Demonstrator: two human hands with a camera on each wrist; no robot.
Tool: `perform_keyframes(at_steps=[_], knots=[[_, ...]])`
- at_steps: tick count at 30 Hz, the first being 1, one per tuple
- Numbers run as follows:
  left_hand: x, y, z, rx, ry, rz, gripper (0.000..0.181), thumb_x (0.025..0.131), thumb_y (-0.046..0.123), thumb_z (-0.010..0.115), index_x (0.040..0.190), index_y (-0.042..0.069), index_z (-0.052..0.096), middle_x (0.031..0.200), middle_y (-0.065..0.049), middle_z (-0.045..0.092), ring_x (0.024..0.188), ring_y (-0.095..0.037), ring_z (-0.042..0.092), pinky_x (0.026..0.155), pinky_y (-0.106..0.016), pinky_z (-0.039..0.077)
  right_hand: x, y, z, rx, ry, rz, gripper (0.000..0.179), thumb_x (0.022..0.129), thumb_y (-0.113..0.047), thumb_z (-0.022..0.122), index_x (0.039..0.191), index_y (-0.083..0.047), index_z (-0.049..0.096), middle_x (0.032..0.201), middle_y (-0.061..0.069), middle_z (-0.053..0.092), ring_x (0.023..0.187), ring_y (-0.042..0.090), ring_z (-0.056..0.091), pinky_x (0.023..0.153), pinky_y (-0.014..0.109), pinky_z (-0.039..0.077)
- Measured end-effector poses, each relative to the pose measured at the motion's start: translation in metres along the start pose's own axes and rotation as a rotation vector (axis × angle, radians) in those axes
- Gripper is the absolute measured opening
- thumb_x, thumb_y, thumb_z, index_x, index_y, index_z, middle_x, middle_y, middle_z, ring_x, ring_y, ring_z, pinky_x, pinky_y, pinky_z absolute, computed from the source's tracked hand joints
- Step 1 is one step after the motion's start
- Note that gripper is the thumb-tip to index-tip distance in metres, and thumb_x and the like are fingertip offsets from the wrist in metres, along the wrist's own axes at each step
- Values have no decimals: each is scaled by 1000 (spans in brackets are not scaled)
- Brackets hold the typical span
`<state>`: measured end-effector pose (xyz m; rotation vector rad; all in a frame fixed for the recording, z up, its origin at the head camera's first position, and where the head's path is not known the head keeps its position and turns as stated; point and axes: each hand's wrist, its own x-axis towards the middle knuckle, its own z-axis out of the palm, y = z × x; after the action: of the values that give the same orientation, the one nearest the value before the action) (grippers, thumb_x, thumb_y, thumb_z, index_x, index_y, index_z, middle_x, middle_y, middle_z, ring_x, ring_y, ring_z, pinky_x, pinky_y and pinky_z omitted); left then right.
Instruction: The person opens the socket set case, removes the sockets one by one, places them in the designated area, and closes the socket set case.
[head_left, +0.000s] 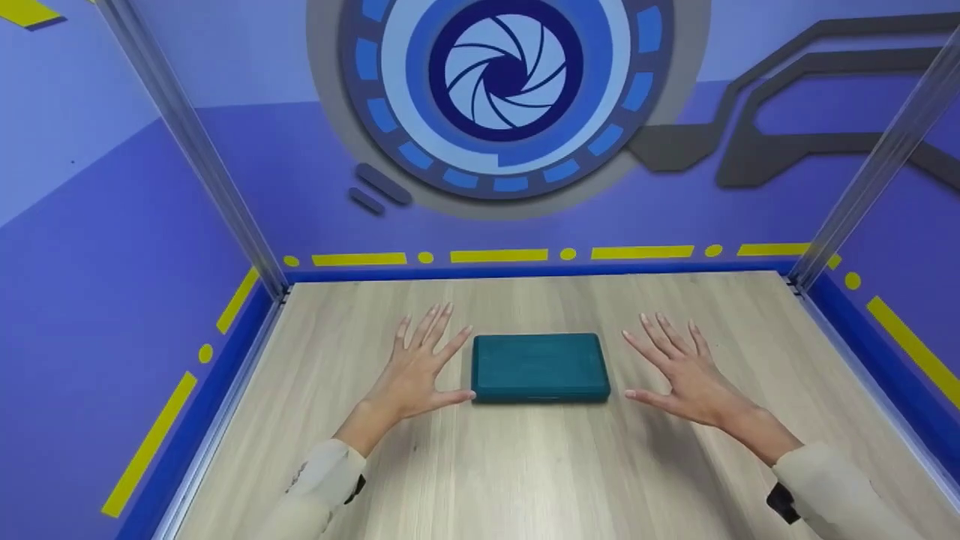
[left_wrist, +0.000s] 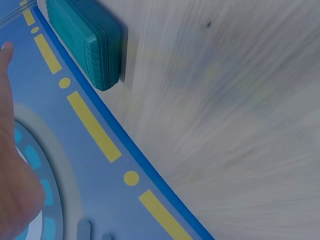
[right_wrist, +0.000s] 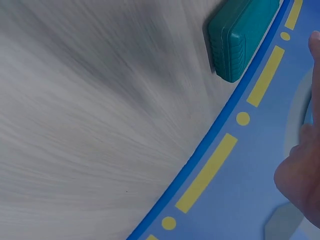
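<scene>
A closed teal plastic case [head_left: 540,367] lies flat on the wooden table, its long side facing the person. On its left side is the left hand [head_left: 420,367], fingers spread and straight, thumb tip right by the case's near left corner. The right hand [head_left: 686,375] is held to the right of the case, also with fingers spread, a small gap between thumb and case. Both hands are bare and hold nothing. Ribbed end faces of the case [left_wrist: 95,55] show in the left wrist view and, for the same case [right_wrist: 234,47], in the right wrist view.
The light wood-grain table [head_left: 495,472] is bounded by a purple-blue back wall [head_left: 255,180] with yellow dashes and a large round graphic. Metal corner posts [head_left: 191,142] stand at the back left and right. Side walls flank the table.
</scene>
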<state>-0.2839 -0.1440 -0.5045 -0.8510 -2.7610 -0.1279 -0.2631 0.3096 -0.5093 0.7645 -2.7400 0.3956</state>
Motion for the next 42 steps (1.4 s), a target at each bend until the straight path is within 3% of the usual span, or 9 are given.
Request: perform_keyframes(at_steps=[5, 12, 20, 27, 37, 42], knots=[[-2, -2, 2, -17, 25, 1, 100, 85, 76, 62, 164, 30, 22, 174, -11, 11, 160, -36, 15, 123, -71, 13, 6, -4, 2, 36, -2, 1, 88, 86, -54, 76, 158, -19, 41, 166, 23, 29, 155, 47, 21, 125, 69, -1], [-2, 3, 18, -96, 46, 32, 99, 86, 73, 63, 164, 27, 24, 172, -12, 17, 158, -38, 20, 122, -71, 17, 9, -4, 14, 146, -18, 44, 90, 86, -51, 78, 159, -18, 38, 168, 22, 24, 157, 45, 17, 122, 74, 2], [-3, 6, 34, -211, 71, -4, 98, 87, 70, 66, 163, 21, 28, 170, -16, 23, 156, -39, 24, 119, -72, 21, 16, -4, 29, 284, -46, 100, 90, 87, -47, 77, 160, -14, 35, 169, 21, 20, 157, 48, 15, 123, 72, 4], [-1, 8, 55, -342, 49, -49, 99, 86, 62, 72, 163, 17, 28, 169, -16, 26, 154, -39, 27, 118, -69, 23, 19, -2, 49, 365, -81, 165, 90, 89, -45, 77, 160, -9, 35, 168, 25, 23, 156, 49, 17, 121, 74, 5], [5, 9, 88, -466, 27, -86, 103, 81, 48, 83, 159, 3, 33, 165, -25, 29, 150, -48, 30, 114, -72, 25, 18, -4, 81, 451, -177, 231, 92, 89, -47, 78, 161, -11, 33, 167, 29, 20, 152, 55, 23, 114, 78, 26], [11, 12, 98, -504, -20, -97, 108, 77, 44, 88, 160, 4, 32, 165, -29, 25, 150, -51, 29, 114, -71, 28, 20, -8, 91, 465, -203, 222, 92, 87, -40, 82, 159, -7, 36, 165, 33, 20, 149, 57, 26, 114, 74, 31]])
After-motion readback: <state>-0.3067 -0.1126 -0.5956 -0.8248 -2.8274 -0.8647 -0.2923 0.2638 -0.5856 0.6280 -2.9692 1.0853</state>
